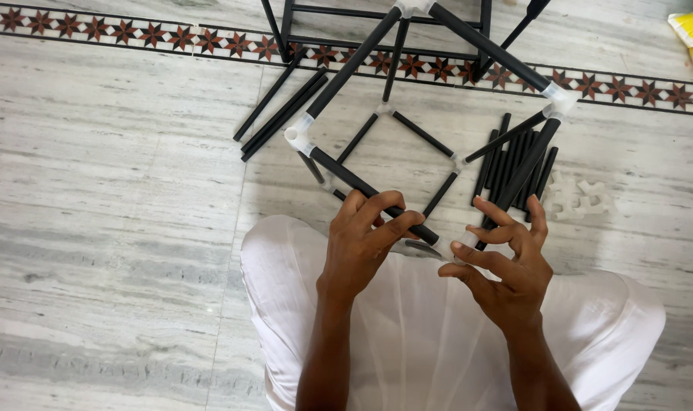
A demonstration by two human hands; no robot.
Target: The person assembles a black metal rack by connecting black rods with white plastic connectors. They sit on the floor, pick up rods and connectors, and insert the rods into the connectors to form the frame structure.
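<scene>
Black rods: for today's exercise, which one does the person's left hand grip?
The frame's near rod, running from the white corner joint under the left hand; loose rods lie untouched on the floor.

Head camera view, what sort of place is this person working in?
Probably a room in a home: a grey marble floor with a star-patterned tile border, where loose black tubes and white plastic connectors lie around a half-built tube frame.

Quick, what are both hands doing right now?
Left hand: closed around a black tube.
Right hand: fingers spread, fingertips at the white corner connector.
</scene>
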